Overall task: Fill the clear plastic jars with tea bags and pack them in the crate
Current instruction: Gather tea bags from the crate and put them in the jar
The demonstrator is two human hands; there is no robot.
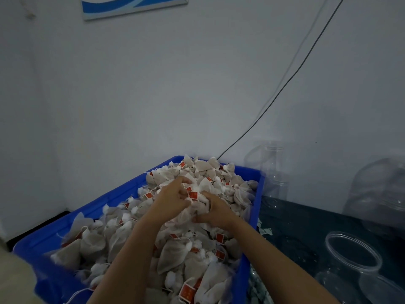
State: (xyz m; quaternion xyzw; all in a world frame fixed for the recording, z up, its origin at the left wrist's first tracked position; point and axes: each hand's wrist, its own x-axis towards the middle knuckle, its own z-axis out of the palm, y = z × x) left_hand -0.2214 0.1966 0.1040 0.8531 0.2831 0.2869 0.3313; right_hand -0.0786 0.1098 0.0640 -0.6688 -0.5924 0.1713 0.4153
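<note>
While both hands dig in, a blue plastic crate (105,200) sits heaped with tea bags (175,251).
Clear, round plastic jars (352,253) stand right of it on the dark counter (306,224); left hand (173,197) and right hand (213,208) curl around soft, papery, red-tagged bags.

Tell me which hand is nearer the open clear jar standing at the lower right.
Right. The right hand is in the tea bags on the side of the blue crate nearest the open jar; the left hand is beyond it, farther from the jar.
</note>
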